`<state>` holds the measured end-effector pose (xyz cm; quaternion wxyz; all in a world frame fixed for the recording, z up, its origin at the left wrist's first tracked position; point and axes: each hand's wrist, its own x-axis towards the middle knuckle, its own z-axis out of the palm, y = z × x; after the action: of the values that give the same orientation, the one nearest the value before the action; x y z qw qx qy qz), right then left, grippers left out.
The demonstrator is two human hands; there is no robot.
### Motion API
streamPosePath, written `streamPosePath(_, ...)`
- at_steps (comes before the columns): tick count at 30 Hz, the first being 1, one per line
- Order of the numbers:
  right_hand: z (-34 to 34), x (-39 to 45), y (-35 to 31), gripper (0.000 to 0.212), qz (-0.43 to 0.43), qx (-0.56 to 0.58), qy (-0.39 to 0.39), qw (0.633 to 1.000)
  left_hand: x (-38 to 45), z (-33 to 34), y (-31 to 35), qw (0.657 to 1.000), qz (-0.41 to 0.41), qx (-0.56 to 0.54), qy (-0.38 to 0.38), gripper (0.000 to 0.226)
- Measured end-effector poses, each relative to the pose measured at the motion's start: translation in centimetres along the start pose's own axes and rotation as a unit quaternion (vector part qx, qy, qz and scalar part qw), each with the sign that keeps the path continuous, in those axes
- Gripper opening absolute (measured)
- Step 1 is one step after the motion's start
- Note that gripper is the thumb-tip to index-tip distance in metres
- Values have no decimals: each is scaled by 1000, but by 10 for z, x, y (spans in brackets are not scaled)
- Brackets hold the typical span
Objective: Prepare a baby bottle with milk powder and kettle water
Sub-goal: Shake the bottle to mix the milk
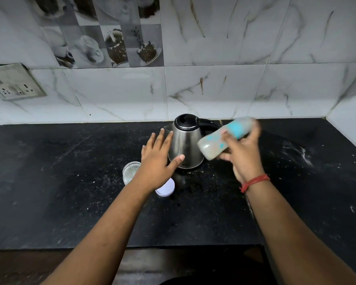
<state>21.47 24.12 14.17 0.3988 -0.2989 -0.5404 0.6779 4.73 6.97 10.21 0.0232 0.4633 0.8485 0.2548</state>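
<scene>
A baby bottle [226, 137], clear with turquoise markings and a cloudy, milky fill, is held in the air at about 2 o'clock from the centre of the view, just right of the kettle. It lies tilted nearly on its side, base toward the left, and is motion-blurred, which suggests it is being shaken. Its top end is too blurred to tell whether a teat or cap is on.

The right hand [243, 153] grasps the bottle around its middle, fingers curled over it; a red thread is tied at the wrist. The left hand [158, 157] hovers with fingers spread and relaxed, gripping nothing, just left of the steel kettle [185, 145]; whether its thumb touches the kettle cannot be told.

The kettle stands upright with its black lid closed, at 12 o'clock on the black stone counter [70, 192]. At 9 o'clock from the kettle's base, partly under the left wrist, sit a small clear container [130, 170] and a white round lid [165, 189].

The step appears to be mixing powder into the water. To do it well, the person should keep a firm grip, make sure the top is sealed, and shake clear of the kettle.
</scene>
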Motion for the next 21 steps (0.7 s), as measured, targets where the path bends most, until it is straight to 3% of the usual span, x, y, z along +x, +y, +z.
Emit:
streamPosePath(2,6,-3,4,68,7,-41,-29,999,1,-3,2,999,-7,38,-1,89)
streamPosePath(6,6,0,-3,63,-10,36,64,997,0,-6,5,996,-19,89,14,90)
streamPosePath(9,7,-1,-1,64,7,-75,-38,996,2,-9,6,994,-20,109,18,90)
streamPosePath(13,3,0,-2,61,-7,11,60,998,2,-13,13,994,-33,101,23,84)
streamPosePath(16,11,-3,1,62,11,-79,-40,996,2,-14,13,994,-40,101,18,84)
streamPosePath(20,9,2,-2,64,-15,-7,53,998,1,-15,12,995,-53,81,21,84)
streamPosePath(21,11,1,-4,66,-19,-35,40,998,1,-17,11,995,-53,79,23,84)
